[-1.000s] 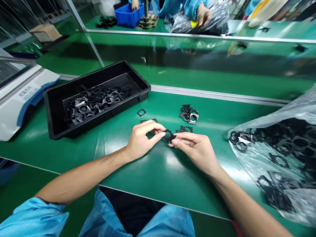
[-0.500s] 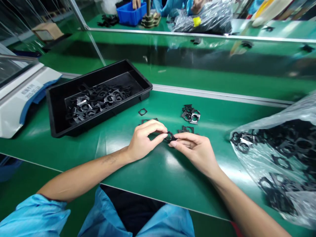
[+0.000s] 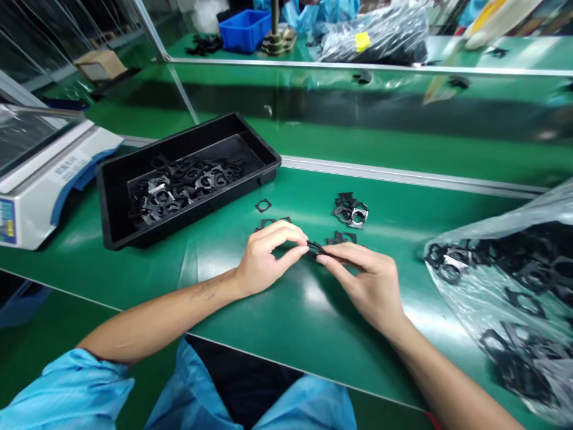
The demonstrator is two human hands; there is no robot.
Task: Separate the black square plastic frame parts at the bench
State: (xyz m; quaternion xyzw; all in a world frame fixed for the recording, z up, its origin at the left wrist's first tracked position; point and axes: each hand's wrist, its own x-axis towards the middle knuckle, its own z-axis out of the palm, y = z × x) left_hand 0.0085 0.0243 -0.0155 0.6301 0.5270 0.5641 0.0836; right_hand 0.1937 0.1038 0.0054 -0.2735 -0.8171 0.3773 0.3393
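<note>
A black ring-shaped part (image 3: 316,248) is held edge-on between my two hands above the green table. My left hand (image 3: 271,254) pinches its left end between thumb and fingers. On its right end, the thumb and fingers of my right hand (image 3: 364,275) are closed. Just beyond the hands lie similar black square frames with round openings: a single frame (image 3: 263,205), a few partly hidden behind my left hand (image 3: 282,221), a small heap (image 3: 351,210), and another group (image 3: 342,237) behind my right hand.
A black tray (image 3: 192,224) with many such parts stands at the left, beside a white and blue device (image 3: 67,173). At the right a clear plastic bag (image 3: 441,286) spills more parts. Across a divider are a blue bin (image 3: 245,30) and a wrapped bundle (image 3: 376,39).
The part between my hands has turned from showing its ring opening to nearly edge-on. The whole view has shifted slightly. The hand at the far blue bin has gone from sight.
</note>
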